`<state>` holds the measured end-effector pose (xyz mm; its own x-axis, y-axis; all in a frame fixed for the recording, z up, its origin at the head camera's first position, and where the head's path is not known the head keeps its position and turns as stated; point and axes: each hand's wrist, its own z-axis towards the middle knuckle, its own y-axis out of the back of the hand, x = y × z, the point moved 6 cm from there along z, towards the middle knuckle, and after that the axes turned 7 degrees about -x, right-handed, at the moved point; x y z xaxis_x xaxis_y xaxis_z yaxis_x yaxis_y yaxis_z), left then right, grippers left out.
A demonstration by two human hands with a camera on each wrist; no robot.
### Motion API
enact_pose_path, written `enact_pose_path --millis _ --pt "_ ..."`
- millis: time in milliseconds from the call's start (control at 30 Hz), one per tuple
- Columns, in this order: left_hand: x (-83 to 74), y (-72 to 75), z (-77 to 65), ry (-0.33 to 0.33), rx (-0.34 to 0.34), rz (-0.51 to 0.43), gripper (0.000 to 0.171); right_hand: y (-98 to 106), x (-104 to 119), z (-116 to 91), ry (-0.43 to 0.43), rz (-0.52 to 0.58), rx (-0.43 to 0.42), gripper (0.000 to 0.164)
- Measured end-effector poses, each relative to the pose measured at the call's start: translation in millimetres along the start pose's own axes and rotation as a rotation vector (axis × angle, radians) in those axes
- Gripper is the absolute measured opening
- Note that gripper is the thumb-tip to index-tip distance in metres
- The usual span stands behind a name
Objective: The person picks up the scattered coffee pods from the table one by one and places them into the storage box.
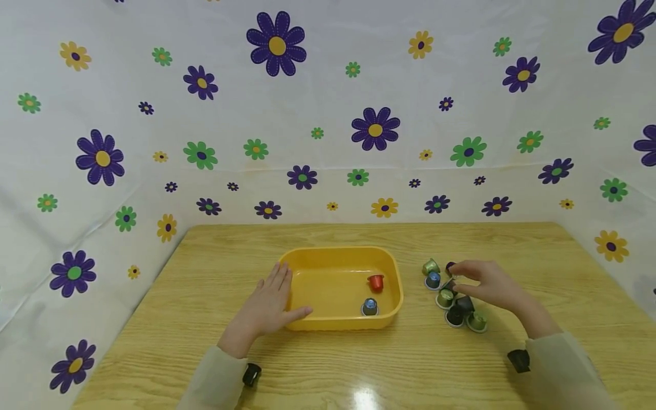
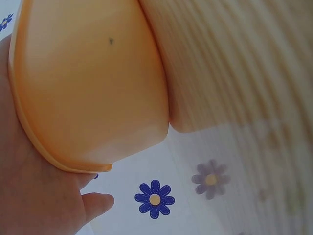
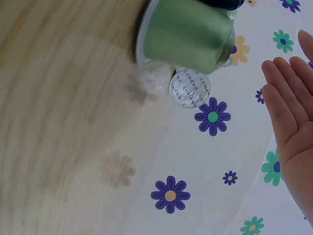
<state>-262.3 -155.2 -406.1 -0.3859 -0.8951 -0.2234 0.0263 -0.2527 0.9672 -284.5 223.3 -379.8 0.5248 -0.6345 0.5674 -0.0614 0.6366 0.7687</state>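
Observation:
My left hand (image 1: 265,307) rests on the left rim of a yellow plastic tray (image 1: 333,324), fingers straight and thumb stretched over the near left corner. In the left wrist view the tray's wall (image 2: 93,98) fills much of the picture. A red coffee capsule (image 1: 376,283) and a blue-grey capsule (image 1: 369,307) are inside it, toward the right. My right hand (image 1: 489,283) hovers at a group of several capsules, its thumb and fingers apart. Close to the right wrist camera is a green capsule (image 3: 188,36); a capsule with a printed lid (image 3: 190,88) shows beyond it.
The group right of the tray includes a light green capsule (image 1: 430,266), a blue one (image 1: 433,279), a black one (image 1: 454,316) and a green one (image 1: 477,322). A flower-printed sheet (image 1: 328,102) surrounds the wooden table (image 1: 230,239) at the back and sides.

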Motion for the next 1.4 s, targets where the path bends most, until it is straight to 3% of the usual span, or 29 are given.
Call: enact_pose_path --millis 300,700,1400 --pt "-0.6 0.6 0.6 -0.004 -0.001 0.007 0.097 7.8 -4.7 -13.2 0.033 -0.047 -0.017 0.032" --pt "-0.6 1.0 0.3 0.004 0.005 0.011 0.097 7.7 -12.9 -24.7 -0.064 -0.04 0.034 0.032" --pt "1.7 -0.7 -0.2 0.006 0.001 0.004 0.098 2.4 -14.1 -33.0 -0.021 -0.064 0.091 0.03"
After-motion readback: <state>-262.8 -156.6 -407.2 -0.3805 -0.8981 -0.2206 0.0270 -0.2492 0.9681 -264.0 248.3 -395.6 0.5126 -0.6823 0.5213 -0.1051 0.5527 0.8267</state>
